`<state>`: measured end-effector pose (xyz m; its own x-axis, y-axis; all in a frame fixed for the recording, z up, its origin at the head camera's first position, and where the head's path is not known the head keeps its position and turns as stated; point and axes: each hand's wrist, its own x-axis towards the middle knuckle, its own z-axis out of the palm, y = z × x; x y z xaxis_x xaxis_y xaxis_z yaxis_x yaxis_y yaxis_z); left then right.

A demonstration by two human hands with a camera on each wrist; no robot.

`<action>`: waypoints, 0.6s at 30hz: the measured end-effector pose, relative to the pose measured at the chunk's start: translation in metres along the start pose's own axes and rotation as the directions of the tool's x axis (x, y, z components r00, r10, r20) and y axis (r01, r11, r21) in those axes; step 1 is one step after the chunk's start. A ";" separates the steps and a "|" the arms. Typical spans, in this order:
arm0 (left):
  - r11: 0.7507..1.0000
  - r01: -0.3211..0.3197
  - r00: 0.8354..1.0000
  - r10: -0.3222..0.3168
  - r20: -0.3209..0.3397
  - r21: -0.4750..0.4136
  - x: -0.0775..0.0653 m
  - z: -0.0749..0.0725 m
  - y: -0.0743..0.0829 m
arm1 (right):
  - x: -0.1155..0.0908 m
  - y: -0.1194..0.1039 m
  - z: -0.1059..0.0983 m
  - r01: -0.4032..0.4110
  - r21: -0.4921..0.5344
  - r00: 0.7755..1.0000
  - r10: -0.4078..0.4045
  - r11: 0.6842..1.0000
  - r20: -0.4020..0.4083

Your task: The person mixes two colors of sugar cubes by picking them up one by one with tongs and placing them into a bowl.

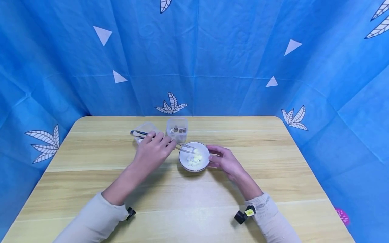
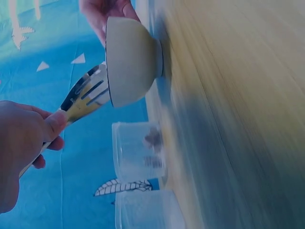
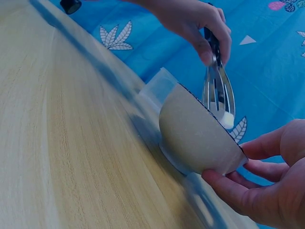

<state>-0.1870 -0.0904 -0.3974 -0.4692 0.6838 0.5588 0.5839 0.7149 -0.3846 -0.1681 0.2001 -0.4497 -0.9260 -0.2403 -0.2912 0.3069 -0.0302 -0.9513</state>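
My left hand [image 1: 155,148] grips a pair of metal serving tongs [image 2: 86,93] with slotted ends and a dark handle section. Their tips reach over the rim of a small white bowl [image 1: 186,156] with a dark edge. Between the tips sits a white chunk [image 3: 228,120], seen in the right wrist view. Several more white pieces [image 1: 194,160] lie together in the bowl. My right hand [image 1: 225,161] holds the bowl from its right side, thumb and fingers at the rim and outer wall. The bowl stands upright on the wooden table.
Behind the bowl stands a clear plastic box [image 1: 177,136] with several brown pieces in it. Another clear box [image 1: 147,127] is to its left, partly hidden by my left hand and the tongs. A blue printed curtain [image 1: 231,60] hangs behind the table [image 1: 194,209].
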 end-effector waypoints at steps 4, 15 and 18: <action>0.999 -0.010 1.000 0.011 -0.026 0.038 0.005 0.005 0.006 | 0.000 0.000 -0.001 0.005 0.003 1.000 -0.005 1.000 0.005; 1.000 -0.006 1.000 0.005 0.006 0.025 0.007 0.007 0.006 | 0.001 0.001 0.000 0.004 0.004 1.000 -0.004 1.000 0.005; 1.000 -0.010 1.000 0.009 0.012 0.025 0.008 0.007 0.005 | 0.001 0.000 -0.001 0.004 0.006 1.000 -0.004 1.000 0.008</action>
<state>-0.1924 -0.0808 -0.3999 -0.4714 0.6921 0.5466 0.5719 0.7117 -0.4079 -0.1688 0.2004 -0.4504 -0.9254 -0.2479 -0.2865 0.3047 -0.0372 -0.9517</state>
